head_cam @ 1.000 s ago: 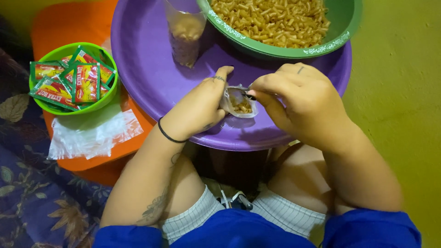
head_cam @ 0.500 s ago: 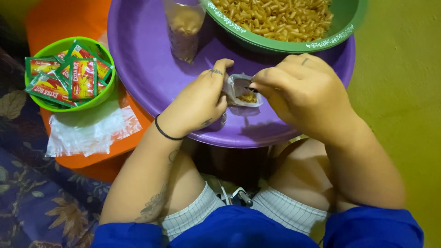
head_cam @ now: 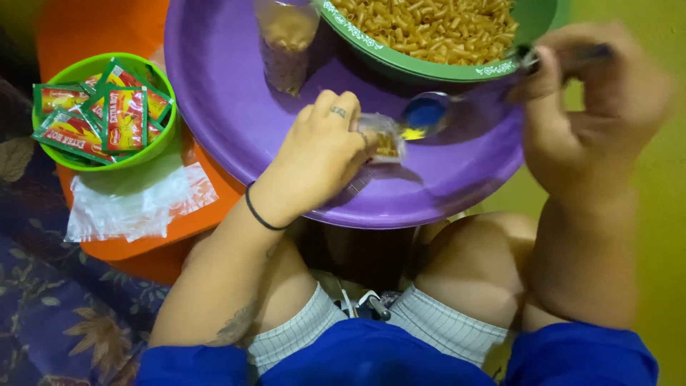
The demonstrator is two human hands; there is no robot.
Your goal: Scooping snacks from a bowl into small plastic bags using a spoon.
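My left hand [head_cam: 320,150] pinches a small clear plastic bag [head_cam: 384,141] with some dry macaroni in it, held over the purple tray [head_cam: 236,107]. My right hand [head_cam: 597,93], blurred by motion, holds a metal spoon [head_cam: 427,113] by its handle; the spoon's bowl hovers just right of the bag's mouth. A green bowl [head_cam: 400,63] full of dry macaroni sits at the tray's far side, right behind the spoon.
A clear cup [head_cam: 286,43] with macaroni stands on the tray's far left. A small green bowl [head_cam: 153,146] of red-and-green sachets and a pile of clear plastic bags [head_cam: 136,204] lie on an orange surface [head_cam: 78,28] at left. My knees are under the tray.
My right hand has pulled away from the bag to the right and up, with the spoon drawn out of it. My left hand still holds the bag in place.
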